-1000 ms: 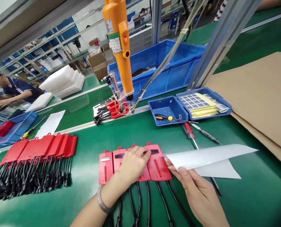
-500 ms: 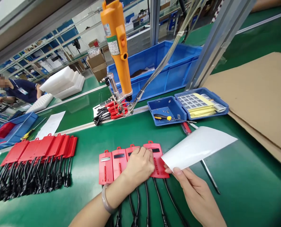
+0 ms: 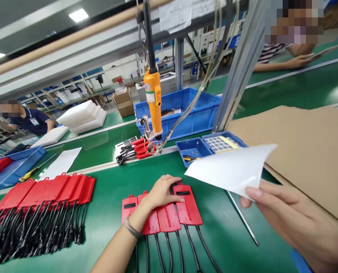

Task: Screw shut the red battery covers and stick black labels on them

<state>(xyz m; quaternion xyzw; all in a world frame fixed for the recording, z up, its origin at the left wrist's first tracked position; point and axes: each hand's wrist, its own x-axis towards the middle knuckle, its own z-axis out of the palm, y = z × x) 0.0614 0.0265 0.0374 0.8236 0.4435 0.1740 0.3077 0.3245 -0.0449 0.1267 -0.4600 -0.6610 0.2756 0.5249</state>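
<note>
On green bench mat (image 3: 237, 250), centre-front: row of four red tagged units (image 3: 169, 212), flat, overlapping edge to edge, black cables (image 3: 183, 254) trailing toward viewer. Left hand (image 3: 161, 191) palm-down on top of row, fingers spread, pressing not clasping; bracelet (image 3: 131, 228) at wrist. Right hand (image 3: 296, 223) raised off mat at right, thumb & fingers pinched on corner of white sheet (image 3: 233, 170); sheet in air, curled, tilted up-left, well clear of red units. Thin metal rod (image 3: 242, 220) lying on mat under sheet. Left side: bigger stack of red units w/ cables (image 3: 40, 204), fanned. Behind: orange powered screwdriver (image 3: 153, 102) hanging on cord, tip near small pile of red units (image 3: 137, 148) at belt rail. Small blue tray (image 3: 193, 149) w/ two compartments, partly hidden by sheet; large blue bin (image 3: 186, 113) beyond. Brown cardboard (image 3: 308, 151) at right. White paper (image 3: 61, 163) and blue bin w/ red parts (image 3: 9, 168) far left. Two other people at lines behind, hands on own benches.
</note>
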